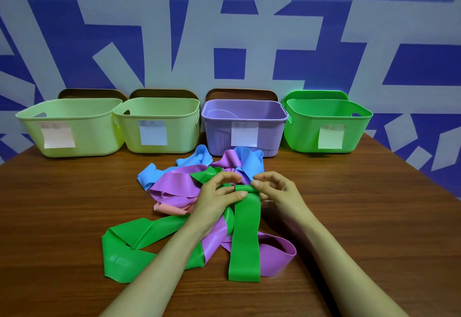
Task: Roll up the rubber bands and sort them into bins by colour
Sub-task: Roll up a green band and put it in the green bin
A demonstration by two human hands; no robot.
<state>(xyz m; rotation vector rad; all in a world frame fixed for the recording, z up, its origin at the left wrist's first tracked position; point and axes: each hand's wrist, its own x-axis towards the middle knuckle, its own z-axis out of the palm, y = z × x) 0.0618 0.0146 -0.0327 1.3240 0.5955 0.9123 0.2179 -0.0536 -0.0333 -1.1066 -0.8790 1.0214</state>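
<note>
Lining the back: four bins in a row on the table (62,216), a paper note (58,135) stuck on each front.
Left bin (82,117): pale yellow-green, with a brown lid (92,93) propped behind.
Second bin (174,122): same pale yellow-green, touching the left bin, another brown lid behind.
Purple bin (219,132): lilac, just beside the second bin, a third brown lid behind.
Green bin (304,129): bright green, far right, just beside the purple bin, green lid (316,94) behind.
Loose green band (129,249): folded flat at near left, passing under the left forearm.
Blue bands (154,174): crumpled at the far side of the pile, reaching up to the front of the purple bin.
Pink band (169,209): mostly buried, only an edge peeking out below the purple.
Purple bands (174,186): tangled through the middle of the pile, left of the hands.
Left hand (219,199): fingers curled, thumb pressing down on the folded far end of the held band.
Held band (245,236): green, lying straight toward the near edge over the pile, far end turned over between the two hands.
Right hand (274,191): thumb and forefinger pinching the right corner of that same folded end.
Purple loop (277,254): lying at near right, partly under the held band.
Wall (424,67): blue with pale blocky shapes.
</note>
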